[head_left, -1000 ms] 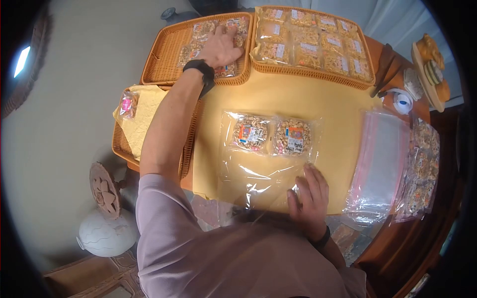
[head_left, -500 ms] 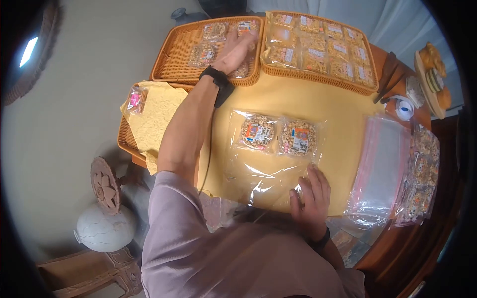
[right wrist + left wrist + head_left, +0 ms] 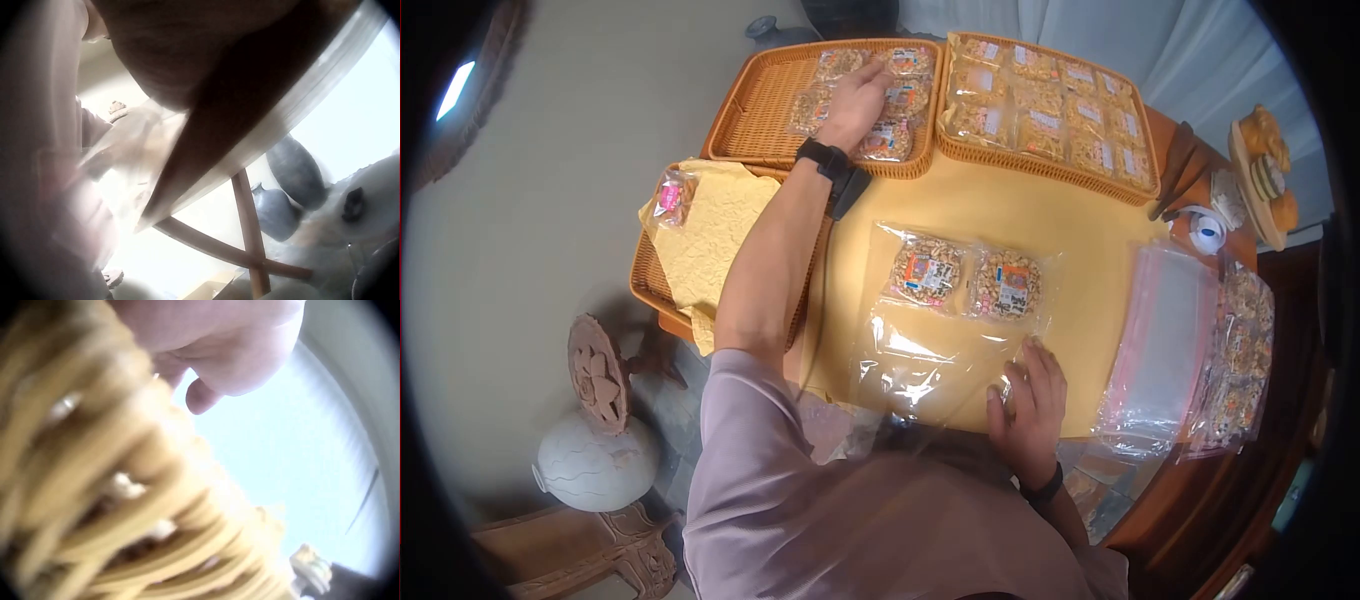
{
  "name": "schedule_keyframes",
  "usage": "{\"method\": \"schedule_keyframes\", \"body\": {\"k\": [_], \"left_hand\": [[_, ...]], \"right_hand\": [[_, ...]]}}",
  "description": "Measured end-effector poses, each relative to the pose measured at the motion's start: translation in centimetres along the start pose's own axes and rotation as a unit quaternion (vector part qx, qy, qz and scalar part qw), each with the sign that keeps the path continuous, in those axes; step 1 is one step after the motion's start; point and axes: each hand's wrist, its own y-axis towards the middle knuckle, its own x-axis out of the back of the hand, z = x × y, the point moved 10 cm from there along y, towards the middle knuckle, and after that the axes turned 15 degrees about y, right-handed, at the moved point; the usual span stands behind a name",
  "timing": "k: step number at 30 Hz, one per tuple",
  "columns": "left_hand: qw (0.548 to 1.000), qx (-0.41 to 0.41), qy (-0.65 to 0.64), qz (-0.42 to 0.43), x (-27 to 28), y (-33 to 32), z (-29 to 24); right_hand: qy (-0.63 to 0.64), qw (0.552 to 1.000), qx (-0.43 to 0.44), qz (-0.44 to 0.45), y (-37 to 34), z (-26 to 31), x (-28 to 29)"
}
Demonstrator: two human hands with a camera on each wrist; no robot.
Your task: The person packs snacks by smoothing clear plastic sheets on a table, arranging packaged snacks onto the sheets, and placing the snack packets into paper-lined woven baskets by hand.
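My left hand (image 3: pixel 858 105) reaches into the back left wicker basket (image 3: pixel 750 100), over clear packets of nutty snack cakes (image 3: pixel 887 140). Its fingertips are hidden among them in the head view, so I cannot tell whether they grip one. The left wrist view shows that hand (image 3: pixel 231 350) above the woven rim, thumb bent down. Two more snack packets, a left one (image 3: pixel 925 272) and a right one (image 3: pixel 1006 285), lie side by side at a large clear plastic bag (image 3: pixel 905 345). My right hand (image 3: pixel 1028 410) rests at this bag's lower right, fingers slightly bent and thumb apart.
A second basket (image 3: pixel 956 135) at the back right holds rows of yellowish packets. At front left, a paper-lined basket (image 3: pixel 647 275) bears one pink-labelled packet (image 3: pixel 672 198). Empty pink-edged bags (image 3: pixel 1157 345) lie right, beside filled bags (image 3: pixel 1238 350). A white tape roll (image 3: pixel 1208 230) sits behind.
My left hand has shifted from the right-hand packets toward the middle of the group, uncovering a packet at the right. My right hand and the two packets by the bag stay put.
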Motion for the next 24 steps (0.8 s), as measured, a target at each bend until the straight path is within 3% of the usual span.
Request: {"method": "schedule_keyframes", "body": {"k": [1, 2, 5, 7, 9, 15, 17, 19, 20, 22, 23, 24], "left_hand": [[0.996, 0.003, 0.086, 0.011, -0.2, -0.6, -0.5], [0.996, 0.006, 0.084, 0.014, -0.7, -0.9, -0.5], [0.999, -0.016, 0.027, 0.013, -2.0, -0.5, 0.0], [0.995, -0.02, -0.074, -0.057, -0.9, 1.1, 2.7], [0.998, -0.028, -0.04, -0.034, -0.9, -0.1, 0.8], [0.977, -0.084, 0.175, -0.088, 1.3, -1.8, -2.6], [0.929, -0.138, 0.306, -0.155, 4.1, -1.0, -4.0], [0.925, -0.056, 0.367, -0.082, 6.6, 1.4, -2.3], [0.925, -0.057, 0.366, -0.082, 7.9, 2.0, -2.1], [0.915, 0.115, 0.384, -0.04, 10.2, 2.6, 1.4], [0.915, 0.115, 0.384, -0.042, 9.9, 2.8, 2.8], [0.963, 0.067, 0.251, -0.068, 9.1, 3.0, 4.8]], "right_hand": [[-0.001, 1.0, -0.004, 0.001, 0.0, -0.1, -0.1], [-0.001, 1.0, -0.001, -0.004, 0.0, -0.1, -0.1], [-0.002, 1.0, 0.006, -0.007, 0.1, 0.2, -0.2], [-0.003, 1.0, 0.011, -0.003, 0.1, 0.3, -0.2], [-0.011, 1.0, 0.015, -0.004, 0.1, 0.3, -0.2], [-0.009, 1.0, 0.009, -0.004, 0.2, 0.5, -0.2], [-0.007, 1.0, 0.006, -0.002, 0.2, 0.4, -0.1], [-0.007, 1.0, 0.006, -0.002, 0.2, 0.3, -0.2], [-0.007, 1.0, 0.005, 0.001, 0.2, 0.3, -0.2], [-0.008, 1.0, 0.006, 0.003, 0.1, 0.2, -0.2], [-0.013, 1.0, 0.007, 0.0, 0.1, 0.2, -0.2], [-0.016, 1.0, 0.01, -0.001, 0.2, 0.3, -0.2]]}}
